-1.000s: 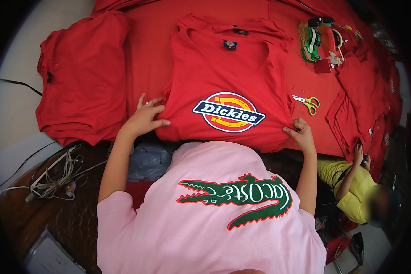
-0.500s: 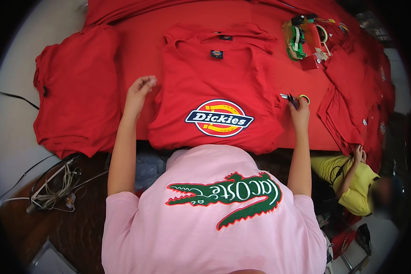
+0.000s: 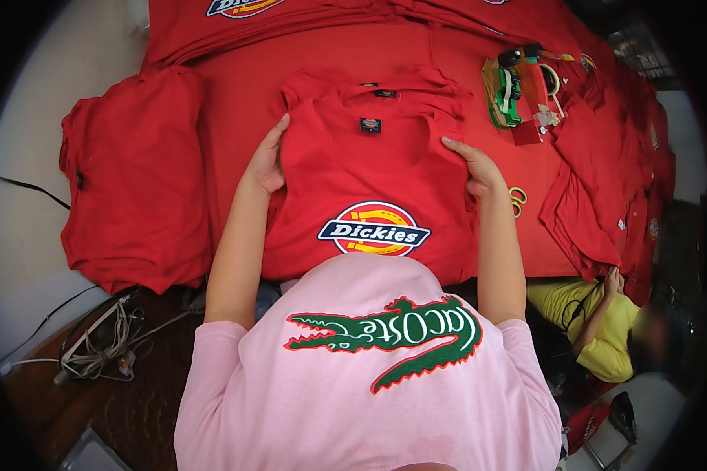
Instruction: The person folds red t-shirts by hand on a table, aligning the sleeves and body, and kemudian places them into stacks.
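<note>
A stack of folded red T-shirts [image 3: 353, 173] lies in front of me, its top shirt showing a round printed logo and a dark neck label. My left hand [image 3: 269, 159] holds the left side of the top shirt near the shoulder, fingertips along its edge. Opposite it, my right hand [image 3: 479, 169] grips the right side, with its fingers on the cloth and partly hidden under the edge. Just right of my right wrist, scissors with yellow-rimmed handles [image 3: 518, 199] lie on the red-covered table; their blades are hidden behind my arm.
Another pile of red shirts [image 3: 133, 180] sits at the left. A tape dispenser [image 3: 509, 98] stands at the back right, beside more red garments [image 3: 597, 180]. Tangled cables [image 3: 110, 337] lie at lower left. A person in a yellow top [image 3: 581, 322] is at the right edge.
My right hand has let go of the scissors and moved left onto the shirt. My left hand has come in from beside the stack to the shirt's left edge.
</note>
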A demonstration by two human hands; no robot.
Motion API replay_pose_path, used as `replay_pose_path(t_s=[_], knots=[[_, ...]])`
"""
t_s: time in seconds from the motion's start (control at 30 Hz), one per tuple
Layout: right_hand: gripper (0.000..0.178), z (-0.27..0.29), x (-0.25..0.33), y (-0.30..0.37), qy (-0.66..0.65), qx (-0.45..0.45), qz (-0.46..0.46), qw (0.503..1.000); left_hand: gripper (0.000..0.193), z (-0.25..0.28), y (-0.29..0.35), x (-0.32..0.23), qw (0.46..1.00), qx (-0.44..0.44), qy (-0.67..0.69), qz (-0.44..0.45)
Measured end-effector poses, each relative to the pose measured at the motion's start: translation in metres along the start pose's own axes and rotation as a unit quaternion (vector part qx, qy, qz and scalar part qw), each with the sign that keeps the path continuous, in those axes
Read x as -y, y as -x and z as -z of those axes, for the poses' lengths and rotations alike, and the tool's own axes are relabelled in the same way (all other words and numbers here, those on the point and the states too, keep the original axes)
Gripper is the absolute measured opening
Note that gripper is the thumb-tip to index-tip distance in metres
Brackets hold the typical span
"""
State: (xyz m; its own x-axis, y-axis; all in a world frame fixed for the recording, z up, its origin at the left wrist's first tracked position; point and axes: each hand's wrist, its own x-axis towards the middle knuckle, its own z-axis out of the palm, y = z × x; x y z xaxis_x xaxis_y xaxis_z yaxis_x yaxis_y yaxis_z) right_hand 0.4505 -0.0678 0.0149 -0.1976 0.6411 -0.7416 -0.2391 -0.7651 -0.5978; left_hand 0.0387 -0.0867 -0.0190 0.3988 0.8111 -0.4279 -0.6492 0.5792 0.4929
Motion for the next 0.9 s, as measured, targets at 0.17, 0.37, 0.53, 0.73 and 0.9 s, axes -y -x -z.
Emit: replay_pose_path(t_s=[0.17, 0.37, 0.53, 0.73, 0.9], knots=[[0.034, 0.001, 0.033, 0.004, -0.056, 0.072, 0.114, 0.989, 0.060, -0.018, -0.017, -0.022, 0.994, 0.066, -0.047, -0.077], [0.041, -0.010, 0.071, 0.045, 0.015, 0.147, 0.235, 0.961, 0.061, -0.039, 0.003, -0.067, 0.985, 0.137, -0.044, -0.096], [0.048, -0.018, 0.067, 0.074, 0.044, 0.181, 0.303, 0.935, 0.062, -0.075, 0.036, -0.067, 0.979, 0.118, -0.097, -0.138], [0.042, -0.035, -0.002, 0.093, 0.056, 0.068, 0.385, 0.919, 0.067, -0.138, 0.087, 0.007, 0.881, 0.039, -0.333, -0.333], [0.080, -0.107, -0.076, 0.116, 0.168, 0.127, 0.463, 0.861, 0.091, -0.162, 0.100, 0.086, 0.809, 0.058, -0.489, -0.321]])
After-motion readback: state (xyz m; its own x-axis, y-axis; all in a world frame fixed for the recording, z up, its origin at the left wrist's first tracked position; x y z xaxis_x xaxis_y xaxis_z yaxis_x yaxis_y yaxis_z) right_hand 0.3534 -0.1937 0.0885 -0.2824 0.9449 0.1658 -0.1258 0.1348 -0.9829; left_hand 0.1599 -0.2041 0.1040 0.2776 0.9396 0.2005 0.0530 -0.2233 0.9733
